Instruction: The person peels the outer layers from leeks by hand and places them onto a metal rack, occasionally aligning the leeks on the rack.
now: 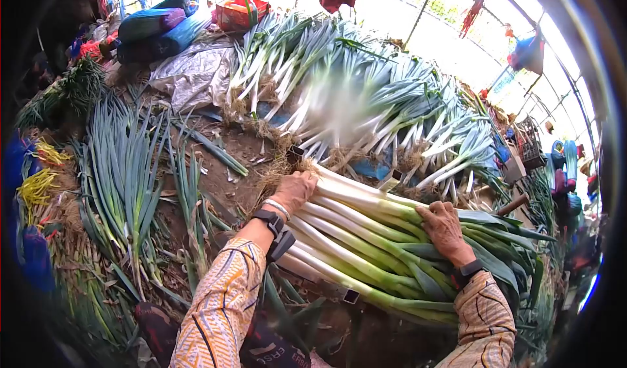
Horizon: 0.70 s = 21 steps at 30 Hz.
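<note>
A thick row of leeks [366, 237] lies in front of me across a low metal frame [351, 296], white stalks to the left and green leaves to the right. My left hand [295, 190] is closed around the white end of a leek at the far side of the row, next to its shaggy roots [277, 169]. Farther right, my right hand [445, 229] has its fingers curled over the same side of the row, where the stalks turn green. Its fingertips are partly hidden among the leaves.
Behind the row is a long heap of leeks [385, 100]. More leeks [124, 178] lie on the soil at left, near yellow ties [36, 185]. A red crate [241, 13], blue wrapped bundles [160, 28] and a pale sack [196, 74] sit at the back.
</note>
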Tool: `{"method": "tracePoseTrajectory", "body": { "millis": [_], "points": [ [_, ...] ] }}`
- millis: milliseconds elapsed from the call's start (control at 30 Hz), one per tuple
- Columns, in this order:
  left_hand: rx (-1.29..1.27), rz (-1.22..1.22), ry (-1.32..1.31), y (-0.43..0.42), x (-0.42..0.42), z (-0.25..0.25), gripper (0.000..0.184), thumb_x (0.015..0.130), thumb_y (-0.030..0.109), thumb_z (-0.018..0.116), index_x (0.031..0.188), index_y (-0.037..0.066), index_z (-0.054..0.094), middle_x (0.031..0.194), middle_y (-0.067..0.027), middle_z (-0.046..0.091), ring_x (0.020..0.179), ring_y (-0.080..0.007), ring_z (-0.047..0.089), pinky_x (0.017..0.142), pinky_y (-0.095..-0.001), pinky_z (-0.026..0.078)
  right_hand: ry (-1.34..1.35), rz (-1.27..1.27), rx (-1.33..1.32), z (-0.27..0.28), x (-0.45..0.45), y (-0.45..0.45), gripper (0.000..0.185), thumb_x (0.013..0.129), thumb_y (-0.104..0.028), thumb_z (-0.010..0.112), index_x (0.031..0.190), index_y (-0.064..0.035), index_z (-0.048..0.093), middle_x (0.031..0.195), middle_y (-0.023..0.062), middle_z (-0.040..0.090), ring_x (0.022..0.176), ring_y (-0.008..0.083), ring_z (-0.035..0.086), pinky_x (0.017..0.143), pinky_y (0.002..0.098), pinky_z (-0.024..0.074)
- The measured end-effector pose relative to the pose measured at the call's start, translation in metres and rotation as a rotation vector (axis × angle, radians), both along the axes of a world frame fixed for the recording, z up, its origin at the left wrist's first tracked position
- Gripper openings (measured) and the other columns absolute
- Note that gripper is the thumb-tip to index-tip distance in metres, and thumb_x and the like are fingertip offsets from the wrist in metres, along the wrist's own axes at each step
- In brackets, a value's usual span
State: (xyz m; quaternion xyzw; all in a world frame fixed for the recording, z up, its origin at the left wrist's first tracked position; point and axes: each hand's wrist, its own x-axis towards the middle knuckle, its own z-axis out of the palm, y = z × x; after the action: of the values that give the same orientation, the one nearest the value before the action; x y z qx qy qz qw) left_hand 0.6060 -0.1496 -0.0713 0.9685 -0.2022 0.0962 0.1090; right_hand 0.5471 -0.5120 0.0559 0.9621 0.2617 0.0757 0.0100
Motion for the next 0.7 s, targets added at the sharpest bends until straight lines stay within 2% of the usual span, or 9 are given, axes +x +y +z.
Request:
{"method": "tracePoseTrajectory", "body": {
  "millis": [67,100,200,233,333,367,467,567,700],
  "points": [
    [-0.142,-0.029,-0.023,0.008,0.003,0.010,0.018,0.081,0.009,0.049,0.096,0.005,0.060,0.099,-0.0138,0.060,0.092,-0.0310,0.059,0.080,-0.0358,0.050,0.042,-0.010,0.041,0.001,-0.002,-0.001,0.043,0.069,-0.012,0.069,0.111,-0.0200,0.062,0.095,0.0046,0.052,0.092,0.0245,0.047,0.080,0.0379,0.0383],
    [-0.214,-0.093,-0.074,0.010,0.011,0.012,0.026,0.075,0.004,0.050,0.100,0.001,0.056,0.097,-0.0175,0.058,0.093,-0.0338,0.054,0.085,-0.0391,0.044,0.016,-0.020,0.060,-0.003,-0.003,-0.003,0.042,0.069,-0.010,0.068,0.110,-0.0196,0.063,0.091,0.0035,0.052,0.089,0.0235,0.048,0.077,0.0373,0.0380],
    [-0.098,-0.203,0.069,0.000,0.033,0.018,0.028,0.074,0.004,0.048,0.101,-0.001,0.055,0.098,-0.0188,0.058,0.096,-0.0342,0.054,0.088,-0.0387,0.043,-0.038,-0.087,0.036,-0.007,-0.010,0.002,0.043,0.069,-0.010,0.068,0.110,-0.0195,0.063,0.089,0.0031,0.052,0.088,0.0235,0.048,0.076,0.0369,0.0377],
    [-0.085,-0.221,0.004,-0.005,0.042,-0.006,0.028,0.075,0.007,0.048,0.101,-0.002,0.055,0.102,-0.0201,0.058,0.100,-0.0348,0.053,0.090,-0.0385,0.042,-0.046,-0.064,0.031,-0.008,-0.009,0.001,0.044,0.069,-0.009,0.067,0.111,-0.0197,0.062,0.088,0.0029,0.052,0.087,0.0233,0.048,0.075,0.0369,0.0369],
    [-0.073,-0.178,0.174,-0.010,0.048,0.004,0.029,0.075,0.007,0.047,0.101,-0.002,0.055,0.106,-0.0215,0.057,0.103,-0.0350,0.053,0.093,-0.0390,0.040,0.019,-0.065,0.009,-0.004,-0.004,0.004,0.044,0.069,-0.009,0.066,0.112,-0.0201,0.062,0.090,0.0027,0.052,0.088,0.0232,0.048,0.075,0.0363,0.0360],
    [-0.122,-0.176,0.306,-0.011,0.055,0.003,0.030,0.075,0.007,0.046,0.102,-0.002,0.055,0.108,-0.0229,0.057,0.103,-0.0355,0.053,0.093,-0.0401,0.040,0.005,-0.070,-0.014,-0.004,-0.004,0.006,0.043,0.070,-0.008,0.065,0.111,-0.0200,0.062,0.091,0.0023,0.052,0.087,0.0231,0.047,0.075,0.0358,0.0353],
    [-0.033,-0.199,0.220,-0.015,0.060,-0.007,0.026,0.075,0.005,0.046,0.098,-0.002,0.055,0.103,-0.0219,0.056,0.099,-0.0349,0.054,0.089,-0.0387,0.043,0.005,-0.055,-0.014,-0.005,-0.003,0.008,0.043,0.070,-0.008,0.065,0.111,-0.0199,0.062,0.091,0.0021,0.052,0.088,0.0232,0.047,0.075,0.0358,0.0353],
    [-0.145,-0.202,-0.013,-0.001,0.045,-0.015,0.021,0.073,0.004,0.047,0.092,-0.001,0.055,0.100,-0.0205,0.056,0.096,-0.0336,0.055,0.086,-0.0376,0.044,0.051,-0.058,-0.005,-0.002,-0.001,0.009,0.041,0.071,-0.008,0.065,0.111,-0.0196,0.063,0.091,0.0023,0.053,0.088,0.0234,0.047,0.075,0.0358,0.0352],
    [-0.135,-0.204,0.045,0.009,0.039,-0.026,0.021,0.071,0.004,0.049,0.090,0.000,0.058,0.099,-0.0192,0.058,0.094,-0.0326,0.056,0.086,-0.0371,0.045,0.078,-0.036,0.004,-0.005,0.003,0.012,0.041,0.071,-0.008,0.065,0.110,-0.0192,0.064,0.090,0.0023,0.053,0.088,0.0238,0.047,0.075,0.0353,0.0353]
  ]
}}
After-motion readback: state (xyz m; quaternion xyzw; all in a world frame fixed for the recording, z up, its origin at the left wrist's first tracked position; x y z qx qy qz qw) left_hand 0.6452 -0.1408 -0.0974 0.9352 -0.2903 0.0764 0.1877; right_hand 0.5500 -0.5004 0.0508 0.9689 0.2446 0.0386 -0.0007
